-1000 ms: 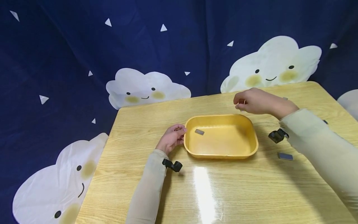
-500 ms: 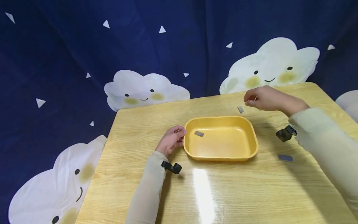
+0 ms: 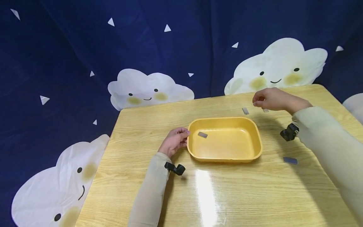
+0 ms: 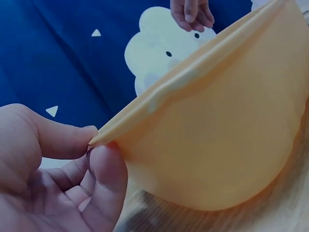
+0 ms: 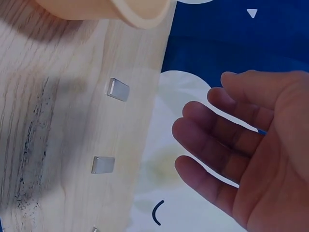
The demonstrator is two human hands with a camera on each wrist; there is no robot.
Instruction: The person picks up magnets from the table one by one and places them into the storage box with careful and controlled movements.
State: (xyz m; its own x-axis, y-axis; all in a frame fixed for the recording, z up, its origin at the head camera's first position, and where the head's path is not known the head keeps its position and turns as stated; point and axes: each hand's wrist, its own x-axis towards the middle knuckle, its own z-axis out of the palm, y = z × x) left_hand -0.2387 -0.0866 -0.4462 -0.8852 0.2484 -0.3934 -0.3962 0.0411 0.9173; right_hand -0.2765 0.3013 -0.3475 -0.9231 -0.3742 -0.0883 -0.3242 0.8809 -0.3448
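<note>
My left hand (image 3: 173,142) pinches the left rim of a yellow plastic tray (image 3: 224,159) between thumb and fingers; the left wrist view shows the tray's rim (image 4: 188,77) caught there. Inside the tray lies one small flat grey rectangular piece (image 3: 202,135). Over the far right part of the table hovers my right hand (image 3: 273,99), holding nothing, its fingers (image 5: 212,145) loosely bent and apart. Below it a small silver piece (image 3: 265,110) lies on the wood, partly covered by the hand in the head view. Another silver piece (image 3: 245,111) sits just behind the tray.
A darker flat piece (image 3: 290,160) lies right of the tray, near the right sleeve (image 3: 326,145). The wooden table (image 3: 136,135) ends at a dark blue curtain (image 3: 158,56) printed with clouds. Another small piece (image 5: 95,230) shows at the right wrist view's bottom edge.
My right hand has moved right, away from the silver piece behind the tray, which now shows fully. The left hand stays on the rim, and the piece inside the tray has not moved.
</note>
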